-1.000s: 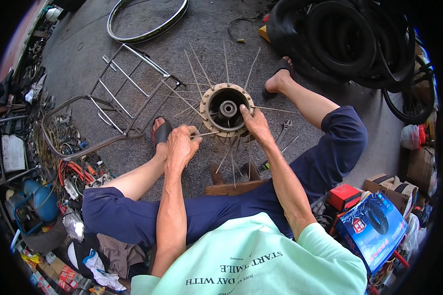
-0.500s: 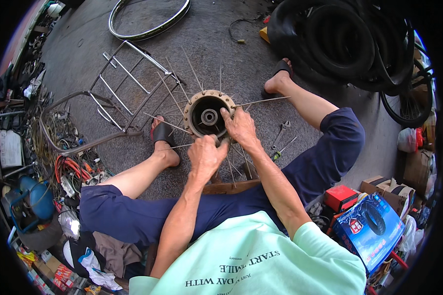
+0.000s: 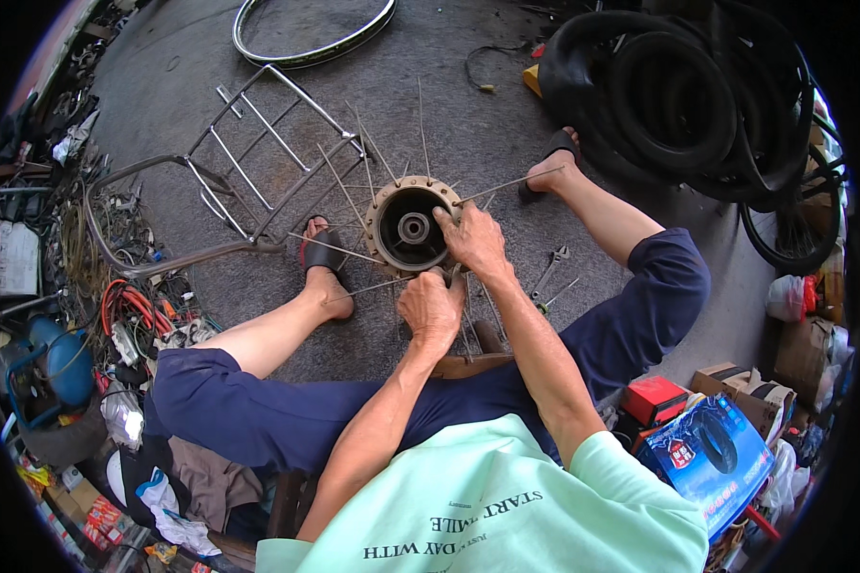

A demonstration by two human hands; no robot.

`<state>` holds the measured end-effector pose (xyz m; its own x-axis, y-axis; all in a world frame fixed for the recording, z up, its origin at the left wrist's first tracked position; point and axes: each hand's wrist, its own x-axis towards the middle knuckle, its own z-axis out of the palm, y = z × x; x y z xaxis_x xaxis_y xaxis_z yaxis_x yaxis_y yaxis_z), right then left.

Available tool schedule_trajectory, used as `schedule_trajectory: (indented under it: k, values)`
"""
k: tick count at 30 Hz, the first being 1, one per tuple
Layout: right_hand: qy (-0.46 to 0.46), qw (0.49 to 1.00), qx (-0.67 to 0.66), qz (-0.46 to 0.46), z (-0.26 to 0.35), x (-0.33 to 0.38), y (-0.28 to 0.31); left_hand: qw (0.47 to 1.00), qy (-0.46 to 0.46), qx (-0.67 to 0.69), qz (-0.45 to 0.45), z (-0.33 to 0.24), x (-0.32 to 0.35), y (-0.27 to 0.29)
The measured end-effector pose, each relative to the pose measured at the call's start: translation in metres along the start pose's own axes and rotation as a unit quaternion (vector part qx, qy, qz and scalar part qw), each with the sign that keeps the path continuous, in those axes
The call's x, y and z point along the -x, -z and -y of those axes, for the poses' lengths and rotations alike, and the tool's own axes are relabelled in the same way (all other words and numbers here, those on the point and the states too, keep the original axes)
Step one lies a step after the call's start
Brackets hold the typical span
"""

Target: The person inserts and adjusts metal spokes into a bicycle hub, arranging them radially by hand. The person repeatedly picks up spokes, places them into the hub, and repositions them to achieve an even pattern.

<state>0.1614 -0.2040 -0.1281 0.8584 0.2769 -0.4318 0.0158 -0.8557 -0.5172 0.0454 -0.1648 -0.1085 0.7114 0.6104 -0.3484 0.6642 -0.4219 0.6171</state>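
Two hands on one wheel hub, both mine. Nearest me: pale green shirt, dark blue trousers, legs spread w/ the work between them on the grey floor. Blue box and red box by my right hip. Blue can plus orange cable in the clutter on my left.

My left hand sits at the hub's near edge, fingers curled shut round a thin spoke that sticks out to the left. My right hand lies on the hub's right rim, fingers bent over the edge, gripping it. Hub is a round metal drum, open face up, between my feet, loose spokes fanning out all round.

Small wrench on the floor just right of my right forearm. Left foot in a sandal beside the hub; right foot farther out.

Beyond: metal rack lying flat, touching some spokes. Far back, bare wheel rim and a heap of black tyres.
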Motion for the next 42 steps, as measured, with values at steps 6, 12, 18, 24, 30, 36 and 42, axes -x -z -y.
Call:
schedule_trajectory:
  k: [6, 12, 18, 24, 30, 36, 42]
  values:
    - [0.021, 0.999, 0.028, 0.007, 0.005, -0.012, 0.012, 0.999, -0.018, -0.005, 0.038, 0.008, 0.010, -0.031]
    - [0.024, 0.996, 0.067, 0.044, -0.002, -0.029, 0.024, 0.990, 0.028, 0.093, 0.107, -0.005, 0.001, -0.013]
    - [0.023, 0.995, 0.084, 0.056, -0.001, -0.034, 0.031, 0.988, 0.008, 0.047, 0.147, 0.014, 0.000, -0.004]
    - [0.017, 0.993, 0.089, 0.069, -0.005, -0.039, 0.033, 0.996, 0.030, 0.059, 0.056, 0.019, -0.013, 0.008]
    - [0.047, 0.992, 0.088, 0.078, -0.002, -0.040, 0.037, 0.988, 0.010, 0.011, -0.152, 0.052, -0.072, 0.030]
    - [0.109, 0.982, 0.152, -0.004, -0.010, -0.040, 0.020, 0.978, 0.117, -0.107, 0.133, 0.023, -0.109, 0.071]
    - [0.093, 0.987, 0.131, 0.031, -0.004, -0.051, 0.017, 0.989, 0.098, -0.101, 0.051, 0.038, -0.111, 0.047]
